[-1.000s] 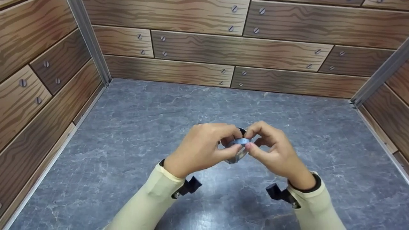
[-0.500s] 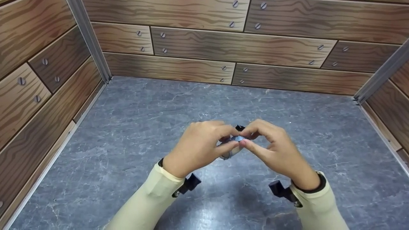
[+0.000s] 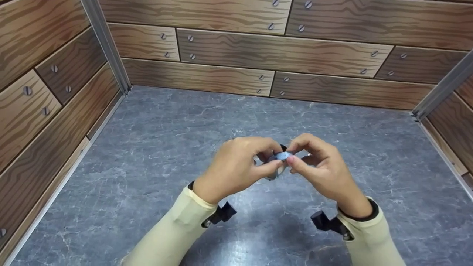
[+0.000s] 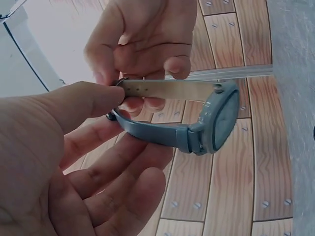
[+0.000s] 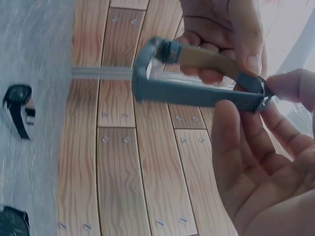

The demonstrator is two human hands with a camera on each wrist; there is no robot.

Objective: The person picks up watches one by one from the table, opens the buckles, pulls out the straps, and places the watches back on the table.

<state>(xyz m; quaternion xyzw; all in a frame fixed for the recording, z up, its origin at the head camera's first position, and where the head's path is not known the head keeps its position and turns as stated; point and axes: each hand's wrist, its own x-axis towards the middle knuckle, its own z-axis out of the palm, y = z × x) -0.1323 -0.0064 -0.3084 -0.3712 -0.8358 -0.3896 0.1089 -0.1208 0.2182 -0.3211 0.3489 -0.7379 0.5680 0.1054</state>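
Note:
A wristwatch with a blue strap (image 3: pixel 283 156) is held up between both hands, its strap bent into a loop. My left hand (image 3: pixel 236 168) pinches the strap near the buckle end, thumb on top, as the left wrist view shows. My right hand (image 3: pixel 327 171) pinches the strap at the metal buckle (image 5: pixel 263 98) from the other side. The round watch case (image 4: pixel 220 120) hangs away from the fingers, at the far end of the loop. The strap's pale inner side (image 4: pixel 170 89) shows several holes. In the head view the hands hide most of the watch.
Two more watches lie on the grey marbled surface (image 3: pixel 184 122) in the right wrist view: a black one (image 5: pixel 19 105) and a dark one (image 5: pixel 12 221) cut by the frame edge. Wood-pattern walls (image 3: pixel 229 77) enclose the back and sides.
Both hands and the watch have shifted slightly. The fingertips came closer together half a second ago, and the blue strap shows a little more between them now.

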